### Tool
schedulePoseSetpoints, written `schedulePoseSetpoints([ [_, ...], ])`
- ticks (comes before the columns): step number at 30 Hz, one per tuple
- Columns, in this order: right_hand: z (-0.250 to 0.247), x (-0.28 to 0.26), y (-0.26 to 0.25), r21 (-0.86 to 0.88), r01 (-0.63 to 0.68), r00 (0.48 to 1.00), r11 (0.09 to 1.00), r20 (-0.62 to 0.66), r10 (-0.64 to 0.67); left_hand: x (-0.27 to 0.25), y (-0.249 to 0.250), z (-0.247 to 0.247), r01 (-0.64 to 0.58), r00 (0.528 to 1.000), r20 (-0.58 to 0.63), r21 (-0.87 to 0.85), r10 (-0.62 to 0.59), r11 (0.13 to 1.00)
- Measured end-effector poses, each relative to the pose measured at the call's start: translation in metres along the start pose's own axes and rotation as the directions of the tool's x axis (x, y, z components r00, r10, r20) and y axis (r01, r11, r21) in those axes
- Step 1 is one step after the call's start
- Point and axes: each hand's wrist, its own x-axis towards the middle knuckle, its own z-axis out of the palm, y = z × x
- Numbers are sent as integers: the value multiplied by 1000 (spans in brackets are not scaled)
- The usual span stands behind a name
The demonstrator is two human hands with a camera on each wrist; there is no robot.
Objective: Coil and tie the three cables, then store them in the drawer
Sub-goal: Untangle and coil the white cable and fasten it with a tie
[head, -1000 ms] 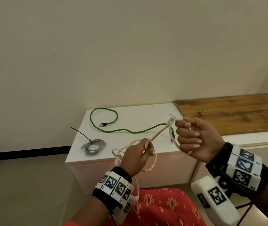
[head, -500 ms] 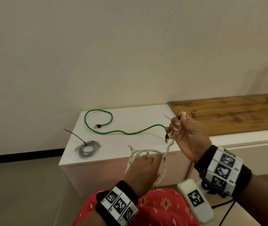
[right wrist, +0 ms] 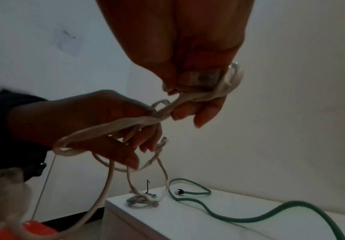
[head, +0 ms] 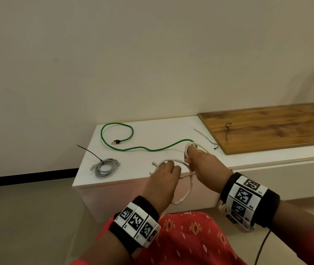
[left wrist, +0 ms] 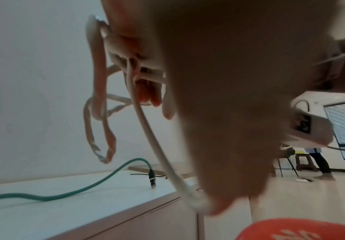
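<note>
Coiling the white cable point(head: 178, 162), held in the air just above the front edge of the white surface point(head: 148, 134). Right hand point(head: 200, 165) closed around the gathered loops; left hand point(head: 163, 175) curled on the strand feeding in, slack hanging down toward the lap. To do this well: keep the right grip firm so finished loops stay stacked, draw each new turn to the same size with the left, let the cable twist freely to avoid kinks, and lift the dangling tail clear of the surface edge before the last turns. Judged about 1 of 3 cables done: grey cable point(head: 105, 167) lying coiled and bound by a black tie at the left front corner. Green cable point(head: 133, 142) sprawled uncoiled across the surface, its near end just beside the right hand, so snagging is possible. 1 loose black tie point(head: 205, 138) near the wooden board point(head: 267, 129), another black piece point(head: 227, 131) on it. Drawer not identifiable.
</note>
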Motion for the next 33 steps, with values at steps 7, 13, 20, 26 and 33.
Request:
schedulePoseSetpoints([
  [7, -3, -8, -17, -236, 100, 977, 967, 206, -51, 19, -15, -6, 334, 934, 232, -291, -273, 896],
  [13, -17, -5, -5, -258, 32, 901, 966, 425, 84, 6, -47, -5, 186, 954, 250, -55, -167, 981],
  [20, -30, -1, 7, 683, -548, 767, 483, 640, -35, -11, -70, 7, 340, 940, 291, -834, -178, 435],
  [26, -40, -2, 20, 770, -552, 781, 320, 612, -124, -9, -85, 9, 465, 809, 407, -885, -424, 38],
  [33, -77, 8, 33, 721, -651, 695, -238, 440, -568, -48, -122, 31, 718, 361, 679, -640, -639, -274],
])
